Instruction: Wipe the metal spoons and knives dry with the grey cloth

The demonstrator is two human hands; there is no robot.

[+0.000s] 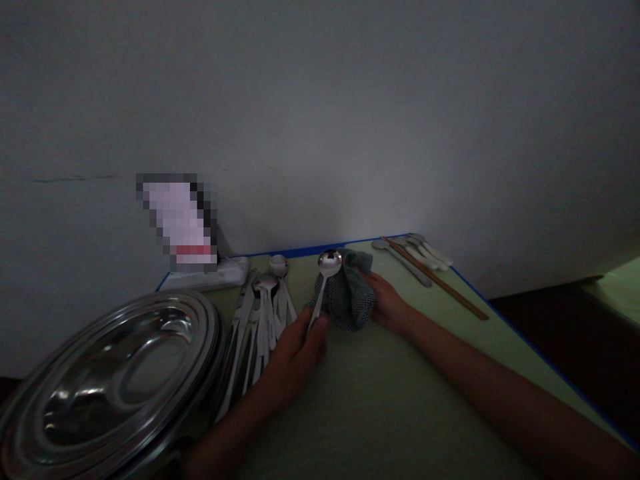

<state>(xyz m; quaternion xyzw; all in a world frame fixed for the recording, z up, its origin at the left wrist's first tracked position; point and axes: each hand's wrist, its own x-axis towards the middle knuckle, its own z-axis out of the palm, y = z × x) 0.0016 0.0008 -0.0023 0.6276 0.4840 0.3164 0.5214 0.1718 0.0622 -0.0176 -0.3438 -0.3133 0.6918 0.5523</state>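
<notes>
My left hand is closed round the handle of a round-bowled metal spoon, whose bowl points up and away from me. My right hand grips a crumpled grey-green checked cloth that lies against the spoon's handle. Both hands rest over a pale green table. A pile of several metal spoons lies just left of my left hand.
A stack of oval steel trays fills the near left. At the far right of the table lie white spoons and brown chopsticks. A white box stands by the wall. The table's right edge drops to a dark floor.
</notes>
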